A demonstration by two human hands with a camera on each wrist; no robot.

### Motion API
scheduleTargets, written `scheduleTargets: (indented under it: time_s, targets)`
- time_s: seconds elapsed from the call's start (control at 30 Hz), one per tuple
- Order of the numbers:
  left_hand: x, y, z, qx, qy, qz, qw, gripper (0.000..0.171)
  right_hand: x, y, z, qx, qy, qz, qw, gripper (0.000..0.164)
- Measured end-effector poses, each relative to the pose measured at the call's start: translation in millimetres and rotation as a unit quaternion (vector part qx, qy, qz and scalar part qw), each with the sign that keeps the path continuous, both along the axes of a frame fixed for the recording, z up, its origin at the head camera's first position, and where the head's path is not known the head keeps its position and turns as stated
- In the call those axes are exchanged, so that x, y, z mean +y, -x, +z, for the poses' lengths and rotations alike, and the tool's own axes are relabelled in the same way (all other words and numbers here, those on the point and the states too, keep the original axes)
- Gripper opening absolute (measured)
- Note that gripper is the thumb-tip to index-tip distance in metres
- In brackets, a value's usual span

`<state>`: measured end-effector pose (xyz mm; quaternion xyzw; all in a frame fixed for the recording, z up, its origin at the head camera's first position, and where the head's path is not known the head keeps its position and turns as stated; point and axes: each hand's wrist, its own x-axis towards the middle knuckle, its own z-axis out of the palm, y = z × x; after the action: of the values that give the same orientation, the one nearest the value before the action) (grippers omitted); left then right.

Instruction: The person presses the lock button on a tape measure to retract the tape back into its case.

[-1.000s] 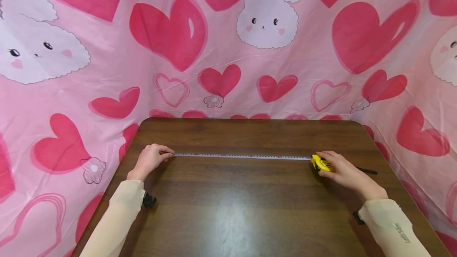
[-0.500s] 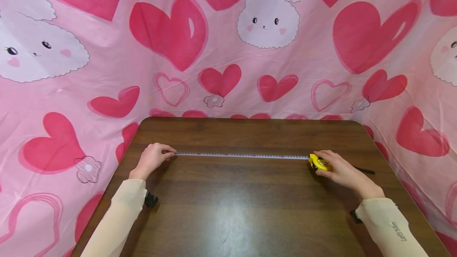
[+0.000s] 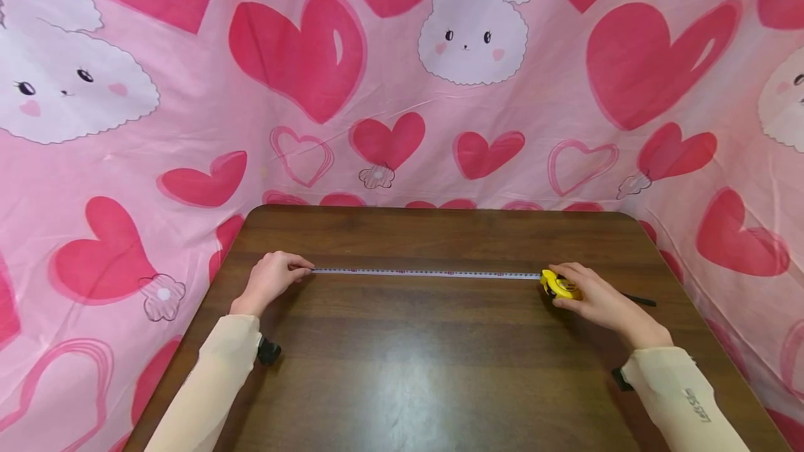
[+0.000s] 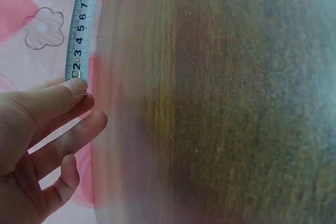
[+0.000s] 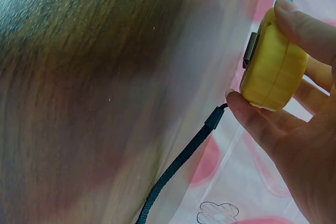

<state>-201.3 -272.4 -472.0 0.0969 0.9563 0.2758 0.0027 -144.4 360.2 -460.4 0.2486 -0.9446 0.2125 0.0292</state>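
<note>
Tape case nearer left hand; blade shorter.

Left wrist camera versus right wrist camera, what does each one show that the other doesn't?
Only the left wrist view shows the left hand pinching the tape's free end, with the printed numbers 2 to 9 readable on the blade.

Only the right wrist view shows the right hand gripping the yellow tape measure case, and the black wrist strap trailing from it.

Both show the dark wooden table and the pink heart-print cloth.
</note>
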Motion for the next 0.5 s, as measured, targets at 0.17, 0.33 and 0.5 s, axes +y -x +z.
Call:
scheduleTargets:
  time_s: [0.17, 0.33, 0.5]
  targets:
    - [0.5, -1.0, 0.0, 0.0, -0.001, -0.003, 1.0, 0.014, -2.7, -0.2, 1.8, -0.011, 0.002, -0.003, 1.0, 0.064]
    - [1.7, -1.1, 0.4, -0.001, -0.002, -0.003, 1.0, 0.013, -3.9, -0.5, 2.6, -0.008, 0.002, -0.003, 1.0, 0.064]
    - [4.3, 0.1, 0.5, 0.001, 0.001, -0.005, 1.0, 0.013, -4.1, -0.8, 3.0, -0.031, 0.001, -0.008, 0.999, 0.065]
